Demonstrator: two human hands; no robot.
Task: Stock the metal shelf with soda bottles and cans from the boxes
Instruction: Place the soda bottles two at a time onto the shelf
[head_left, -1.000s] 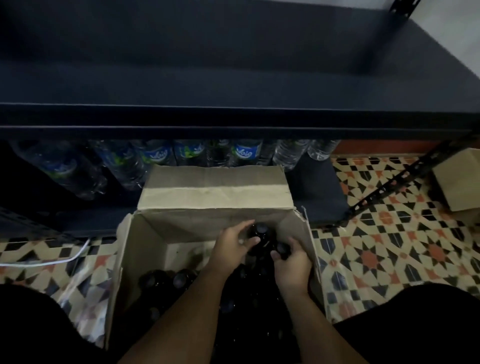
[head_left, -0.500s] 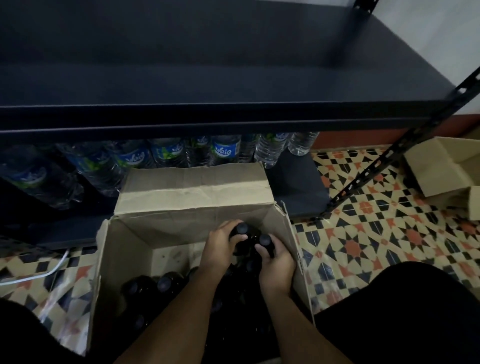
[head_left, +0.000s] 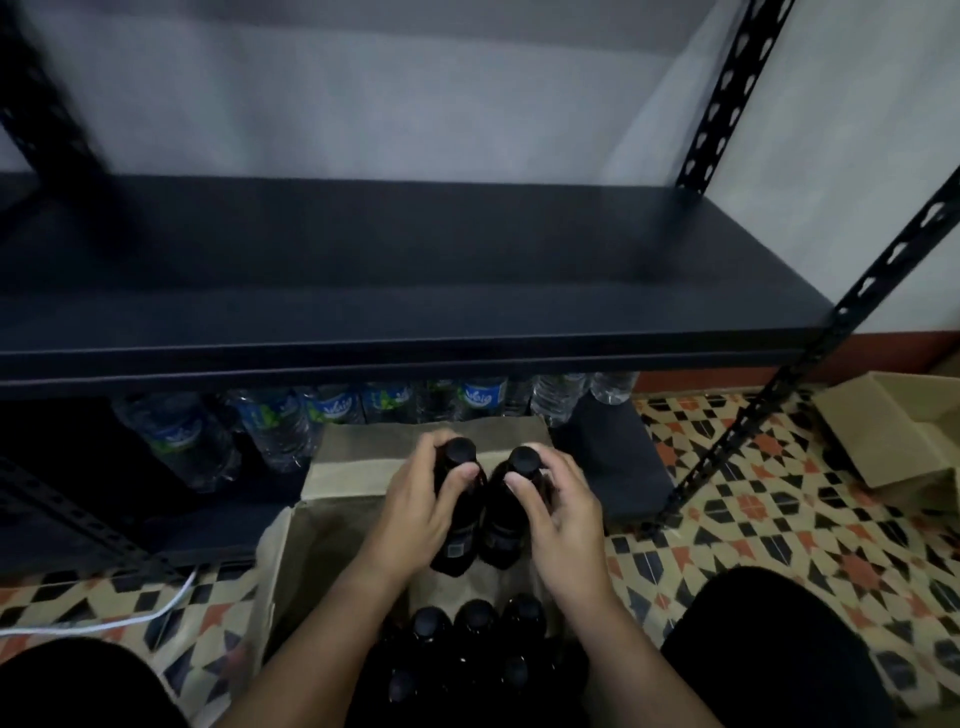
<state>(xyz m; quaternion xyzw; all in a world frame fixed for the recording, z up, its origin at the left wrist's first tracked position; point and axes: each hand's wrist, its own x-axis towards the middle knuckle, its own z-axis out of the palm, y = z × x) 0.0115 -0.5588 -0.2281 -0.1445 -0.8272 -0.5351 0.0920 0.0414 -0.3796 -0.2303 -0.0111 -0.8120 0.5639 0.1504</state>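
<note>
Two dark soda bottles with black caps are held side by side above the open cardboard box (head_left: 291, 561). My left hand (head_left: 415, 514) grips the left soda bottle (head_left: 460, 540), and my right hand (head_left: 561, 519) grips the right soda bottle (head_left: 511, 525). Several more dark bottles (head_left: 467, 639) stand in the box below my wrists. The black metal shelf (head_left: 395, 270) stretches across the view just beyond the bottles, its board bare.
Water bottles (head_left: 332, 415) with blue labels fill the lower shelf level behind the box. A slotted upright (head_left: 810, 374) slants down at the right. Another open cardboard box (head_left: 904, 436) sits on the patterned tile floor at right. A white cable (head_left: 104, 621) lies at left.
Both hands have lifted one bottle each out of the box, up toward the shelf. The view has tilted upward, showing the wall behind the shelf.
</note>
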